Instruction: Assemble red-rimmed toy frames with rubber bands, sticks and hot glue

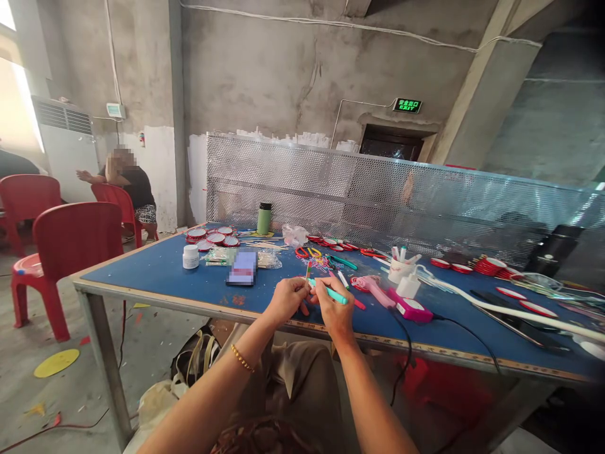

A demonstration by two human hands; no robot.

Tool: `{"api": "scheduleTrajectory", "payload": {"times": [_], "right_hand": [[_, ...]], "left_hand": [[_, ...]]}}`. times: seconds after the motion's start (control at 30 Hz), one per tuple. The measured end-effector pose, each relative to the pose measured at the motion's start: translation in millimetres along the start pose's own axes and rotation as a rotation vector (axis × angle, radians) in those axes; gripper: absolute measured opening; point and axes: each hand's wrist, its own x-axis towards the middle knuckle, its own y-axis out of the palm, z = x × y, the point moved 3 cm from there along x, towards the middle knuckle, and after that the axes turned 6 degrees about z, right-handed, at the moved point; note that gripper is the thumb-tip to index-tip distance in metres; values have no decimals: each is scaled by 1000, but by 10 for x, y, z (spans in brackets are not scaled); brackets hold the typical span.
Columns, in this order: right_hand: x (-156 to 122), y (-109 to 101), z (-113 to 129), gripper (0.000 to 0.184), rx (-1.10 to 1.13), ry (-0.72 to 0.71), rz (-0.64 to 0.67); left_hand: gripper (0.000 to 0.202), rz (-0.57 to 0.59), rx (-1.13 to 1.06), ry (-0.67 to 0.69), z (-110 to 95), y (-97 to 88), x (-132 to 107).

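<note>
Just over the table's front edge, my left hand (pixel 288 299) pinches a small narrow strip (pixel 309 270) coloured red and green. Its lower end is hidden by the fingers. My right hand (pixel 336 309) is closed around a teal marker pen (pixel 336 295), held like a writing tool with its tip close to the strip. Whether the tip touches the strip I cannot tell. Beyond the hands lie a white marker (pixel 343 279), pliers with teal handles (pixel 343 261) and a pile of small colourful pieces (pixel 322 263). A phone (pixel 242 267) stands propped up to the left.
On the blue table (pixel 155 277) are a white bottle (pixel 190 257), a green flask (pixel 264 219), red-rimmed discs (pixel 216 238), a cup of markers (pixel 399 268), a pink glue gun (pixel 373 289) and a magenta box (pixel 410 307) with a cable. A perforated metal panel (pixel 302 180) stands behind. A person (pixel 137 186) sits at left.
</note>
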Motion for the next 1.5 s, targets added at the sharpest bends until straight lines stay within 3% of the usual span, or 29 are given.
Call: {"api": "scheduleTrajectory", "payload": {"times": [0.47, 1.5], "right_hand": [[-7, -21, 0, 21, 22, 22, -65], [-7, -17, -32, 17, 8, 10, -28]], "left_hand": [[22, 6, -23, -18, 0, 6, -2], [24, 7, -54, -2, 6, 13, 0]]}}
